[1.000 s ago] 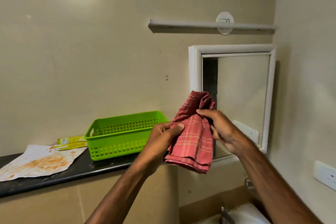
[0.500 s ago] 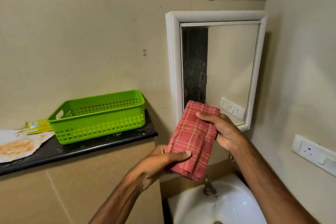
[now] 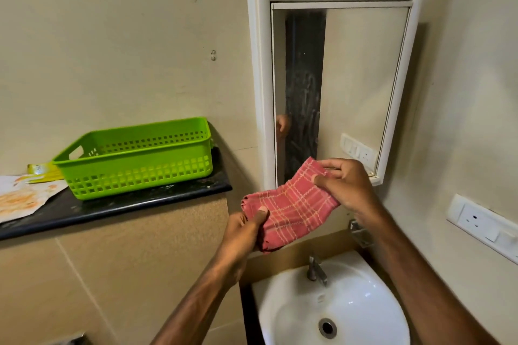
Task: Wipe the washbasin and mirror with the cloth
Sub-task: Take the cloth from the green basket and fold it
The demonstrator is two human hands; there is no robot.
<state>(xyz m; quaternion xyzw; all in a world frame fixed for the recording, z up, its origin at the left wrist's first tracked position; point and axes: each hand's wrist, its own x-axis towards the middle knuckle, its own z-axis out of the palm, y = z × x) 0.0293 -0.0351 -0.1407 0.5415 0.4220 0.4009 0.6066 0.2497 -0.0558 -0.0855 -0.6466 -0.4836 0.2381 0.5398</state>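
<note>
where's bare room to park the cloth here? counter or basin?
On the counter: a narrow black strip in front of the green basket, between the stained paper and the counter's right end, plus a small corner right of the basket. Its left is crowded: paper, yellow packet, basket. The washbasin bowl is bare around the drain, below the tap.
</note>
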